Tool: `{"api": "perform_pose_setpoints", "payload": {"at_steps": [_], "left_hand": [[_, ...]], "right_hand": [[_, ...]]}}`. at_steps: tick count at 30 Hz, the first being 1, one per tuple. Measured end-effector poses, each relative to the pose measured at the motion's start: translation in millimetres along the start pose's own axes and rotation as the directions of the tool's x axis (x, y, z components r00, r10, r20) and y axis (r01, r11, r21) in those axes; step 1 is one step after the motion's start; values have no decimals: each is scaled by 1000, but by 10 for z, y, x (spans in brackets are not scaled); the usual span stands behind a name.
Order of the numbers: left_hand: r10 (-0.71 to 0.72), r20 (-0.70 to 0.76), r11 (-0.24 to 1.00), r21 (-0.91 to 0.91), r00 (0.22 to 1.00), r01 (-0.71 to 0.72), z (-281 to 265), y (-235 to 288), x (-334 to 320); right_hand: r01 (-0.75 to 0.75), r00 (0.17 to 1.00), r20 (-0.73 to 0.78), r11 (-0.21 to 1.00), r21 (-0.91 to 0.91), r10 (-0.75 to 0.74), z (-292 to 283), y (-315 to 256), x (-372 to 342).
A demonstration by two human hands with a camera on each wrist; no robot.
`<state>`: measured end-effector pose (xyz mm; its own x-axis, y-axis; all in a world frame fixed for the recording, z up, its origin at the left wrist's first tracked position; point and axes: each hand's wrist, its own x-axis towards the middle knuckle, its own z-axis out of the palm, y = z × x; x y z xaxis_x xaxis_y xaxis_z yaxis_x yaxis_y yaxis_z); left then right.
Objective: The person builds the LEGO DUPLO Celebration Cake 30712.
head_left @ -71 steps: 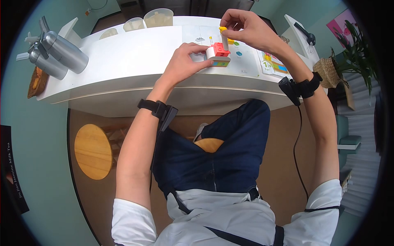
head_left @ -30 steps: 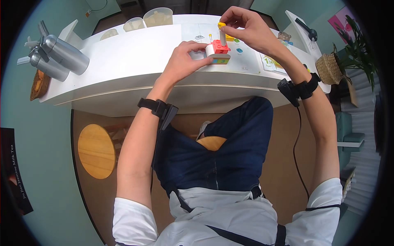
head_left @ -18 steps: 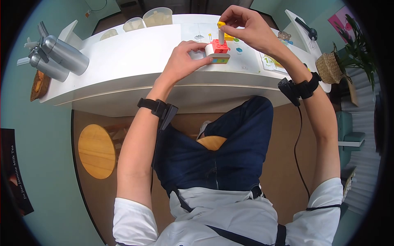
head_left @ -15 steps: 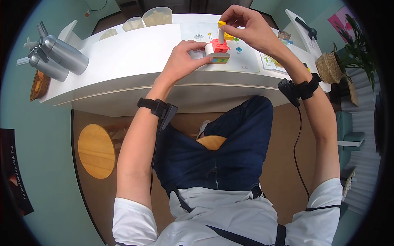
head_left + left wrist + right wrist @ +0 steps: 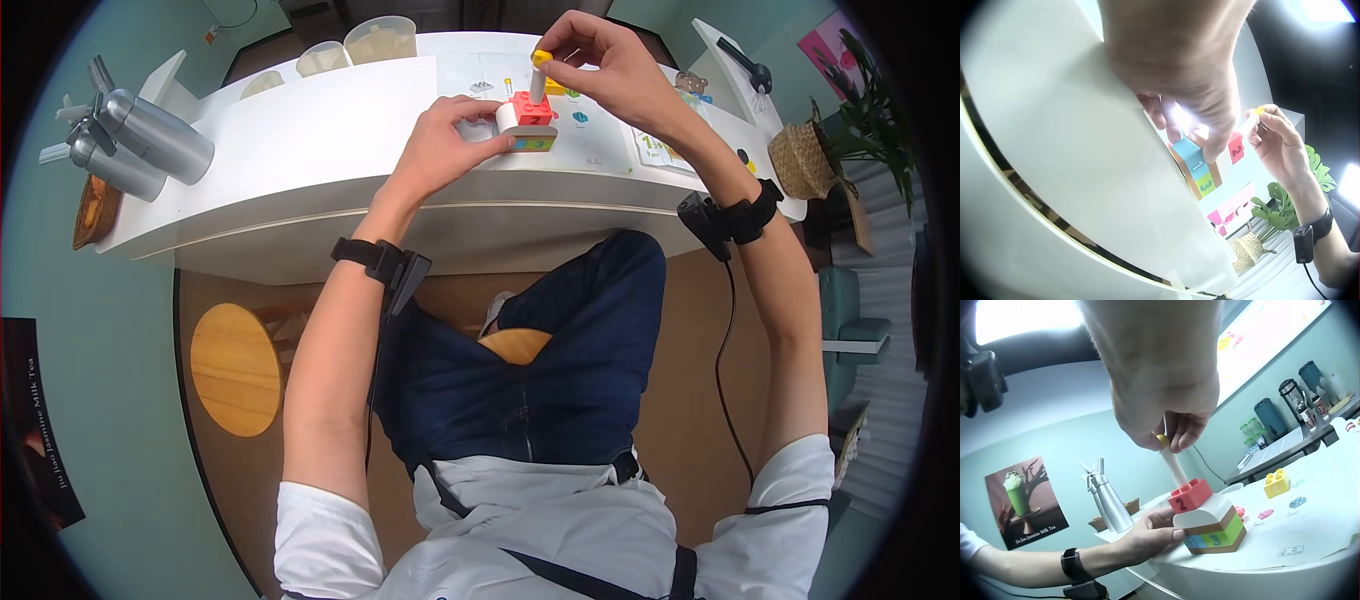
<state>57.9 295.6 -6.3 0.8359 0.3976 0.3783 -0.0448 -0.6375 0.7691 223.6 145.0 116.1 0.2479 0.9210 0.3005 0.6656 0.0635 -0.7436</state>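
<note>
White cylindrical stick [image 5: 1176, 467] with yellow tip [image 5: 1163, 442], atop a red studded brick [image 5: 1199, 500] marked 2; right hand [image 5: 608, 68] pinches the tip. Left hand [image 5: 445, 142] grips the multicoloured block stack [image 5: 1215, 539] beneath, on the white table [image 5: 310, 130].

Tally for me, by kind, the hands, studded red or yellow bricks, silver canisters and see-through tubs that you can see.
Hands: 2, a left hand and a right hand
Red studded brick: 1
Yellow studded brick: 1
Silver canisters: 2
See-through tubs: 3, one only partly showing
Total: 9
</note>
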Motion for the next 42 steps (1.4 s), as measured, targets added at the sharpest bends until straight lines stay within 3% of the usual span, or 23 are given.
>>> {"api": "perform_pose_setpoints", "payload": {"at_steps": [6,42], "left_hand": [[9,-1,1000,3,1000,-9,-2,-3,4],[-29,5,999,-28,1000,29,-18,28,1]], "right_hand": [[4,1000,-11,997,-83,-5,-10,-50,-5],[31,999,-9,999,-33,-31,11,-80,13]]}}
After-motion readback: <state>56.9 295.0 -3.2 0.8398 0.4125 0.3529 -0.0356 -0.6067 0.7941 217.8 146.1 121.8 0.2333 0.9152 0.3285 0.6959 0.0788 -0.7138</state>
